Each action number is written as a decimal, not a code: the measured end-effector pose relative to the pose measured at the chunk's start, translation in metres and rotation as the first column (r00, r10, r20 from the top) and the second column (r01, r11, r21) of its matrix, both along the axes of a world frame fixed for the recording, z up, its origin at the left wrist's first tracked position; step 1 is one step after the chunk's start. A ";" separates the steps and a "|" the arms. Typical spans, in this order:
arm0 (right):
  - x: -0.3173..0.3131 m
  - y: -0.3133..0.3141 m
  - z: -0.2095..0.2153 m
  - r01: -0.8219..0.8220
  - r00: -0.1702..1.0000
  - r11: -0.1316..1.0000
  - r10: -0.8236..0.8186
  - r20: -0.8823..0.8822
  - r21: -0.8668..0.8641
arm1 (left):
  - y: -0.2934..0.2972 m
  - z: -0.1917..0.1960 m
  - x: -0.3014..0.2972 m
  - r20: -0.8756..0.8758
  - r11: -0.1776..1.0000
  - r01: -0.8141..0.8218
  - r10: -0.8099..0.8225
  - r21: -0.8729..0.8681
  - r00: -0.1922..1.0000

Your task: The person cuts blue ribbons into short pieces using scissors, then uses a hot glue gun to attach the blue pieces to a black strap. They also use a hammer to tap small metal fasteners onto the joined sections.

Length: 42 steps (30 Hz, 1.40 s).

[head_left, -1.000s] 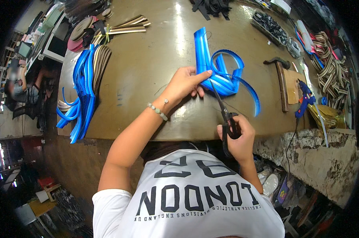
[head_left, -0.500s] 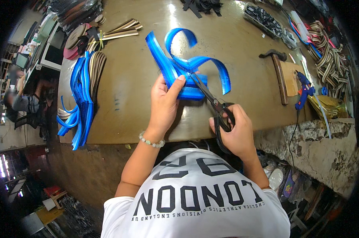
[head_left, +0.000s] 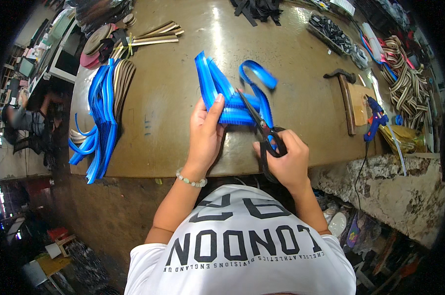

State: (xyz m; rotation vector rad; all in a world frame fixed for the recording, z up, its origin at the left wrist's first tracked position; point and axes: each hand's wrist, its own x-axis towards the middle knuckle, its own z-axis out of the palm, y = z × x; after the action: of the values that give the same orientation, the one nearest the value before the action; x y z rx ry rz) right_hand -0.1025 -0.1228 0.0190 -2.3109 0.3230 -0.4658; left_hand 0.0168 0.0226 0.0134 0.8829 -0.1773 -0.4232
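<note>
My left hand (head_left: 205, 129) pinches a folded bundle of blue striped ribbon (head_left: 236, 116) between thumb and fingers, above the table's near half. Two lengths of it stick up away from me. A curled blue ribbon strip (head_left: 260, 74) loops at the right, beyond the scissors; whether it is joined to the bundle I cannot tell. My right hand (head_left: 287, 160) is closed round the handles of black scissors (head_left: 261, 126). Their blades lie together or nearly so, pointing up-left across the bundle. Part of the ribbon is hidden behind the blades.
More blue ribbon strips (head_left: 103, 115) hang over the table's left edge beside beige striped strips (head_left: 122, 83). A hammer (head_left: 348, 101), a blue glue gun (head_left: 376, 115) and a tray of black pieces (head_left: 329, 32) lie at the right. Black strips (head_left: 257, 10) lie at the far edge.
The upper ribbon curl has dropped, and a looped strip now lies farther right. The ribbon lengths at my left hand have shifted. Both hands keep their hold, the right slightly closer to the left.
</note>
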 end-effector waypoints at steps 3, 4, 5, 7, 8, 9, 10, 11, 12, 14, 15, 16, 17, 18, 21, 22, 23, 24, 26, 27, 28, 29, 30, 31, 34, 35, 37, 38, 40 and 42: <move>-0.003 0.004 0.005 -0.070 0.998 0.995 0.070 0.002 -0.067 | 0.002 -0.003 0.001 -0.063 0.998 -0.037 0.033 -0.059 0.997; -0.004 0.007 0.006 -0.069 0.997 0.993 0.067 -0.031 -0.094 | 0.003 -0.003 0.001 -0.075 0.996 -0.037 0.031 -0.079 0.997; -0.004 0.009 0.008 -0.062 0.997 0.992 0.057 -0.051 -0.107 | 0.003 -0.003 0.000 -0.086 0.994 -0.036 0.027 -0.099 0.996; -0.005 0.013 0.009 -0.039 0.993 0.994 0.027 -0.117 -0.100 | 0.003 -0.005 -0.001 -0.091 0.993 -0.043 0.033 -0.107 0.995; -0.005 0.014 0.009 -0.027 0.994 0.993 0.015 -0.104 -0.113 | 0.004 -0.006 -0.002 -0.083 0.994 -0.052 0.044 -0.095 0.996; -0.004 0.015 0.009 -0.015 0.994 0.994 0.003 -0.106 -0.110 | 0.005 -0.008 -0.001 -0.056 0.991 -0.030 0.023 -0.127 0.998; -0.004 0.015 0.009 0.005 0.994 0.995 -0.015 -0.106 -0.099 | 0.006 -0.010 -0.002 -0.087 0.994 -0.069 0.062 -0.086 0.994; -0.004 0.015 0.008 -0.004 0.995 0.994 -0.007 -0.101 -0.113 | 0.008 -0.012 -0.002 -0.098 0.993 -0.074 0.066 -0.090 0.993; -0.004 0.016 0.007 -0.002 0.996 0.992 -0.010 -0.093 -0.123 | 0.009 -0.015 -0.002 -0.079 0.988 -0.054 0.043 -0.142 0.996; -0.003 0.015 0.003 -0.002 0.998 0.982 -0.009 -0.059 -0.186 | 0.014 -0.020 -0.003 -0.115 0.967 0.011 -0.041 -0.255 0.993; -0.002 0.014 0.001 0.005 1.000 0.984 -0.007 -0.008 -0.177 | 0.013 -0.024 -0.007 -0.134 0.986 -0.065 0.045 -0.153 0.990; -0.001 0.012 -0.001 0.008 1.000 0.981 -0.010 -0.007 -0.196 | 0.012 -0.027 -0.008 -0.129 0.984 -0.019 -0.004 -0.177 0.992; 0.000 0.012 -0.003 -0.006 0.999 0.979 -0.004 -0.052 -0.206 | 0.011 -0.028 -0.007 -0.139 0.986 -0.001 -0.023 -0.168 0.990; 0.000 0.011 -0.004 -0.027 0.998 0.978 0.015 -0.060 -0.206 | 0.009 -0.028 -0.008 -0.187 0.988 -0.037 0.008 -0.152 0.982; -0.001 0.012 -0.005 -0.032 0.998 0.999 0.031 -0.055 -0.010 | 0.006 -0.022 0.001 -0.221 0.930 0.092 -0.179 -0.357 0.959; -0.001 0.014 -0.005 -0.051 0.997 0.995 0.057 -0.061 0.084 | 0.004 -0.019 0.005 -0.041 0.759 0.281 -0.375 -0.588 0.926; -0.002 0.014 -0.005 -0.038 0.994 0.995 0.047 -0.100 0.089 | 0.002 -0.018 0.002 -0.152 0.835 0.181 -0.299 -0.520 0.942; -0.002 0.015 -0.005 -0.049 0.990 0.994 0.062 -0.127 0.102 | 0.000 -0.016 0.000 -0.182 0.869 0.135 -0.247 -0.476 0.952; -0.002 0.016 -0.006 -0.063 0.990 0.994 0.073 -0.121 0.084 | -0.006 -0.015 -0.008 -0.161 0.902 0.081 -0.163 -0.425 0.973; -0.002 0.017 -0.007 -0.059 0.994 0.997 0.063 -0.087 0.049 | -0.011 -0.015 -0.012 -0.110 0.903 0.080 -0.139 -0.422 0.984; -0.002 0.016 -0.008 -0.050 0.997 0.999 0.051 -0.066 0.017 | -0.015 -0.014 -0.015 -0.093 0.891 0.066 -0.120 -0.449 0.988; -0.002 0.016 -0.010 -0.060 0.997 0.997 0.057 -0.051 -0.058 | -0.019 -0.013 -0.019 0.037 0.985 0.009 -0.003 -0.171 0.999; -0.003 0.016 -0.011 -0.065 0.998 0.993 0.066 0.006 -0.096 | -0.022 -0.011 -0.020 0.095 0.999 -0.045 0.046 -0.005 0.994; -0.003 0.016 -0.013 -0.070 0.996 0.989 0.076 0.043 -0.129 | -0.022 -0.009 -0.021 0.023 0.995 -0.085 0.084 0.053 0.996; -0.004 0.015 -0.020 -0.058 0.988 0.980 0.084 0.130 -0.193 | -0.022 -0.002 -0.020 -0.006 0.991 -0.076 0.077 0.108 0.997; -0.003 0.014 -0.022 -0.063 0.986 0.980 0.090 0.141 -0.188 | -0.021 -0.002 -0.020 -0.022 0.990 -0.063 0.067 0.127 0.998; -0.002 0.013 -0.024 -0.085 0.981 0.979 0.115 0.154 -0.184 | -0.020 -0.003 -0.021 -0.057 0.991 -0.074 0.081 0.112 0.995; -0.002 0.012 -0.024 -0.101 0.979 0.977 0.131 0.158 -0.187 | -0.021 -0.005 -0.021 -0.051 0.996 -0.061 0.065 0.068 0.997; -0.002 0.007 -0.021 -0.144 0.973 0.973 0.173 0.153 -0.182 | -0.021 -0.007 -0.020 -0.108 0.992 -0.111 0.117 0.060 0.987; -0.004 -0.001 -0.015 -0.237 0.958 0.959 0.257 0.123 -0.156 | -0.017 -0.004 -0.015 -0.081 0.988 -0.137 0.131 -0.075 0.988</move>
State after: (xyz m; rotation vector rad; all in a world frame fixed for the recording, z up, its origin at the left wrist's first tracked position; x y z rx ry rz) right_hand -0.1061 -0.1242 0.0038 -2.3964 -0.0725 -0.5375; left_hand 0.0017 0.0056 0.0095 0.7933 -0.0637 -0.3219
